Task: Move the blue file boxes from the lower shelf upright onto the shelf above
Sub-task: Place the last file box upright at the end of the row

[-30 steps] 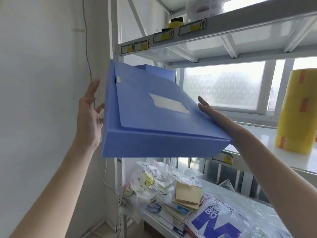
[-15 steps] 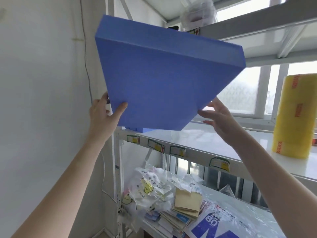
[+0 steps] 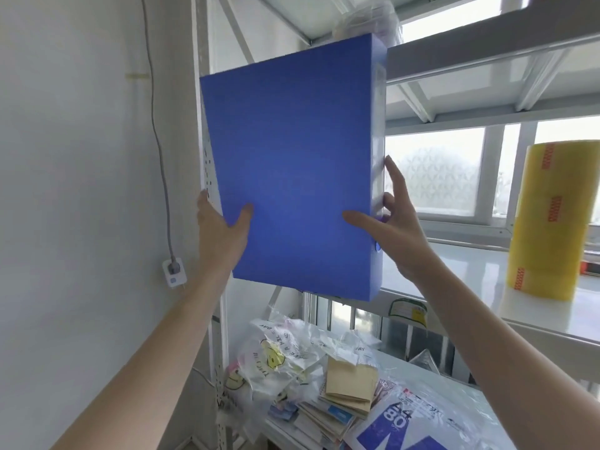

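A large blue file box (image 3: 292,164) stands nearly upright in the air, its broad face toward me, its spine on the right. My left hand (image 3: 220,232) grips its lower left edge, thumb on the face. My right hand (image 3: 393,222) holds the lower right spine, thumb on the face and fingers along the spine. The box's bottom edge hangs level with the front of the white shelf (image 3: 487,306), at that shelf's left end. The box hides what lies behind it.
A tall yellow tape roll stack (image 3: 552,219) stands on the same shelf at right. The shelf above (image 3: 487,60) carries a wrapped item. Below lie plastic bags (image 3: 279,355), envelopes and a paper ream (image 3: 406,427). A white upright post (image 3: 207,60), wall cable and socket (image 3: 173,271) are left.
The box has swung from tilted flat overhead to nearly upright, and both hands have shifted to its lower side edges.
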